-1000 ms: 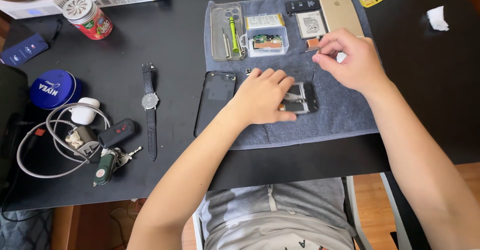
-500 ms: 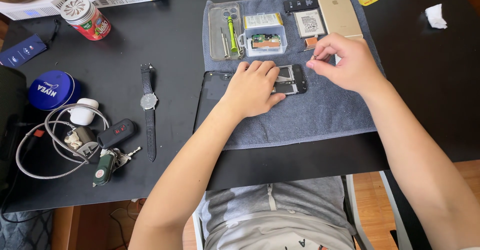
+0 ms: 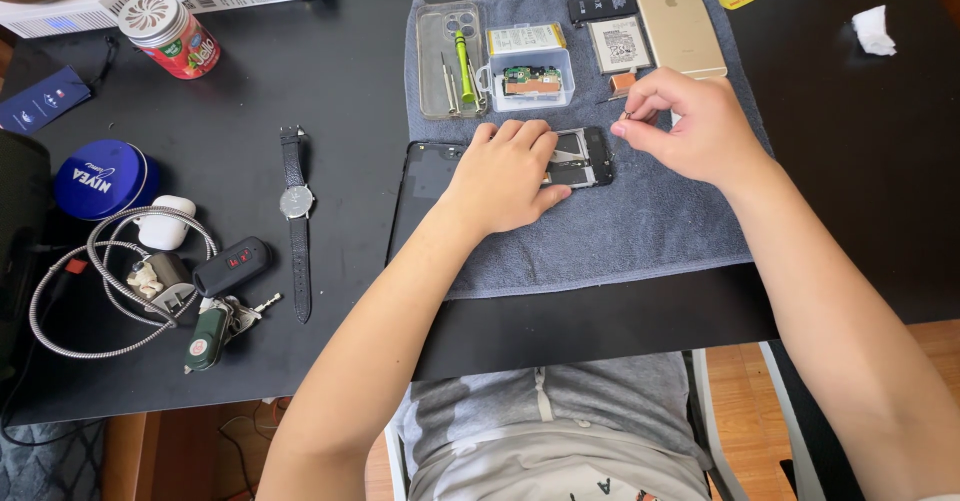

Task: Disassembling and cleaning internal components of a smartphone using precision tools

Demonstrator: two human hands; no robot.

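The opened black smartphone (image 3: 500,166) with its back cover off now lies higher on the grey towel mat (image 3: 640,231) than a second ago, shifted up towards the trays. The left hand (image 3: 505,176) lies flat over its middle, fingers together, pinning it down. The right hand (image 3: 690,126) has lifted clear of the phone's exposed end, thumb and forefinger pinched on something tiny, too small to make out, possibly a screw. So a small part looks to be off the phone, I'd judge. Just above sit the small clear plastic box (image 3: 530,79) holding a circuit board, the clear phone case (image 3: 447,59) with a green-handled screwdriver (image 3: 464,53), and the gold smartphone (image 3: 680,26) lying face down. All of them crowd the hands. Well to the left lies a black-strapped wristwatch (image 3: 296,211).
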